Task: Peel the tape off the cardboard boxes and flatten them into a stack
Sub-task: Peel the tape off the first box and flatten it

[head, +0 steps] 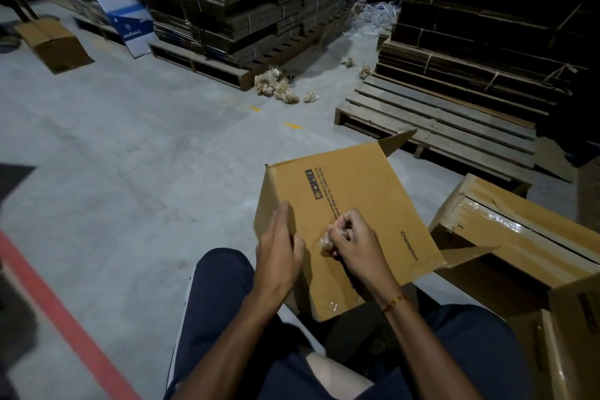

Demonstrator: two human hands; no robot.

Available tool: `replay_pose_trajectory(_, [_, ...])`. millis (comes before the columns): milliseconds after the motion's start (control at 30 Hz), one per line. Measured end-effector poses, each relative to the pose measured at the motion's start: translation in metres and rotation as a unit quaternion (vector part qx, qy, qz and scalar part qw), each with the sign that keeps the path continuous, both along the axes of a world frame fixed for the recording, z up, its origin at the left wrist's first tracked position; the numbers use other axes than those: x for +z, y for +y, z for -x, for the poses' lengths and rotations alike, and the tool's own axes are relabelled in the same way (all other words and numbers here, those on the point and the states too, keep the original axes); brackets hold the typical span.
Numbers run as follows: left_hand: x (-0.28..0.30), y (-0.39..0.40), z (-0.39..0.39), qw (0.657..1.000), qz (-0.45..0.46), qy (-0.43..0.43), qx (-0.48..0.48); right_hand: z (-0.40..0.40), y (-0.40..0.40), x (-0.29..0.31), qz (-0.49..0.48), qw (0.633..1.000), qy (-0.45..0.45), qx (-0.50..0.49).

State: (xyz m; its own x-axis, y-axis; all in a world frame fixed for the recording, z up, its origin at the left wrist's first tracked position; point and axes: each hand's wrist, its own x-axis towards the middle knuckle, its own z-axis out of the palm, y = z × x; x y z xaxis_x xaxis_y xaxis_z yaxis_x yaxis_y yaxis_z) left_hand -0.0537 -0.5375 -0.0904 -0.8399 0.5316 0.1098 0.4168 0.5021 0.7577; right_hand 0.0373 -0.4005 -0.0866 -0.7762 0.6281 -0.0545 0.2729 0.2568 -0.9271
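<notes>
Right now the box [350, 221] stands tilted before the knees, the left hand [279, 247] flat against its side, the right hand [352, 239] pinching crumpled tape [325, 242]. Best pull low and steady along the seam, bracing firmly.

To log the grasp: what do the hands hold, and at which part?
The right hand pinches a crumpled wad of clear tape in its curled fingers. The left hand holds nothing; it lies open against the side of the cardboard box.

L hand [281, 245] flat, fingers straight; R hand [349, 237] curled, seemingly pinching.
</notes>
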Motion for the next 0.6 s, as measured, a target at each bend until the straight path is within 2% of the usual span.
replay_pose_trajectory(133, [0.006,-0.011,0.011,0.991,0.091,0.056,-0.078,0.005,-0.004,0.000,0.014,1.000,0.017,0.010])
replay_pose_trajectory(267, [0.012,-0.024,0.036,0.975,0.149,0.028,-0.163,0.009,-0.002,0.003,0.030,0.999,0.026,0.012])
replay_pose_trajectory(433, [0.016,-0.016,0.048,0.958,0.215,0.056,-0.181,0.012,-0.004,0.004,0.010,0.999,0.028,0.017])
replay_pose_trajectory(600, [0.019,-0.012,0.054,0.951,0.229,0.077,-0.194,0.012,-0.001,0.001,0.020,0.999,0.035,0.011])
